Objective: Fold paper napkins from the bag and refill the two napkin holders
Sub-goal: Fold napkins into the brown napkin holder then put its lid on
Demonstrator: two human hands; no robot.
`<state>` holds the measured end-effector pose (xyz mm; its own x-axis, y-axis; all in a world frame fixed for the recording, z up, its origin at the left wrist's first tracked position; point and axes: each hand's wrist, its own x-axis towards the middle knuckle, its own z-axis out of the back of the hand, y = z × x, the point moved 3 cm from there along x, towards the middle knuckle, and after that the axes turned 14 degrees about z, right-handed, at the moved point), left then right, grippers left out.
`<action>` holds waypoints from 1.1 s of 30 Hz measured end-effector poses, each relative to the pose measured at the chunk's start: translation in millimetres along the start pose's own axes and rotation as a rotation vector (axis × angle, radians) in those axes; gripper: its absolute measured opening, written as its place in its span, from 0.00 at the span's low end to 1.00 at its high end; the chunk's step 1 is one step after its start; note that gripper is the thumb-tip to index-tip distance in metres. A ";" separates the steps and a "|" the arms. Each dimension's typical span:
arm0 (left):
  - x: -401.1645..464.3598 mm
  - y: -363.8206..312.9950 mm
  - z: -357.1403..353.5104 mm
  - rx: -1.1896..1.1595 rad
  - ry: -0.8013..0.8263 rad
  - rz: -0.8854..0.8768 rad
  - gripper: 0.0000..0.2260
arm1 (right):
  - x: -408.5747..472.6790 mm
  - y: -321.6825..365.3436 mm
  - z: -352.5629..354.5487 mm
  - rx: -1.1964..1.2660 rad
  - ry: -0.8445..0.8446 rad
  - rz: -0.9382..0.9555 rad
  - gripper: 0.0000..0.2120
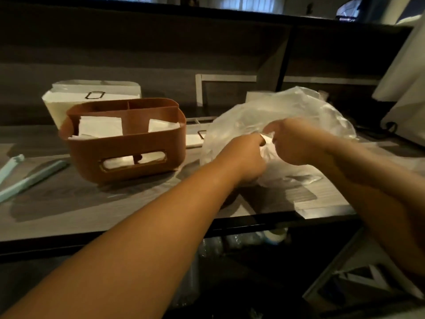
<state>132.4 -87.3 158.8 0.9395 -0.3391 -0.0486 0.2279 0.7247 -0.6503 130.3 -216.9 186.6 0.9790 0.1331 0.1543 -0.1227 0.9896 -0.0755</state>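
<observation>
The bag [287, 116] is thin clear plastic, crinkled and glossy. The brown holder [128, 155] is smooth matt plastic with white paper napkins [100, 127] inside. The white holder [92, 97] looks smooth plastic. The table [69, 203] shows grey wood grain, faintly sheened.

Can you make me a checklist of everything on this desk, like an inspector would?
Surface: grey wood-grain counter, dimly lit.
Job's things: clear plastic bag on the counter to the right; brown napkin holder to the left, white napkins standing in its compartments; white napkin holder behind the brown one.
Clutter: two pale green sticks at the left edge; flat white piece between holder and bag.
Grips: left hand and right hand both pinch white material at the bag's mouth.
Cables: a dark cord at far right, blurry.
Surroundings: dark shelf wall behind; plastic bottles under the counter.
</observation>
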 end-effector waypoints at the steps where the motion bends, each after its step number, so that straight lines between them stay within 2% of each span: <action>1: 3.8 4.2 -4.5 -0.031 -0.061 0.005 0.24 | 3.7 -3.1 -4.5 0.012 -0.020 -0.012 0.25; 4: 13.6 17.4 -11.5 -0.105 -0.211 0.020 0.27 | 16.3 -5.6 -14.5 0.063 -0.030 -0.050 0.25; 9: 33.3 33.9 -12.3 -0.094 -0.214 0.048 0.34 | 39.1 -5.4 -24.7 0.007 0.104 -0.052 0.22; 13: 37.2 37.9 -12.3 -0.075 -0.208 0.054 0.35 | 50.4 -5.1 -26.8 0.025 0.334 -0.059 0.32; 15: 38.4 38.9 -11.5 -0.075 -0.195 0.059 0.36 | 58.2 -3.8 -30.2 -0.015 0.383 -0.036 0.32; 21: 39.3 39.2 -9.9 -0.080 -0.161 0.054 0.38 | 75.3 -10.4 -40.0 -0.076 0.199 -0.092 0.12; 26: 41.0 41.6 -9.9 -0.097 -0.157 0.059 0.38 | 75.6 -11.5 -36.6 -0.098 0.078 -0.122 0.11; 30: 43.3 42.9 -8.6 -0.142 -0.173 0.058 0.37 | 68.5 0.8 -20.7 0.070 -0.092 -0.061 0.08; 33: 42.7 41.4 -5.3 -0.234 -0.158 0.072 0.35 | 54.6 11.3 -3.9 0.309 -0.150 -0.018 0.04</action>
<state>180.7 -75.0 125.8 0.9835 -0.1810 0.0059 0.1114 0.5790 -0.8077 183.1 -198.6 190.4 0.9496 0.0994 0.2973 -0.1714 0.9588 0.2266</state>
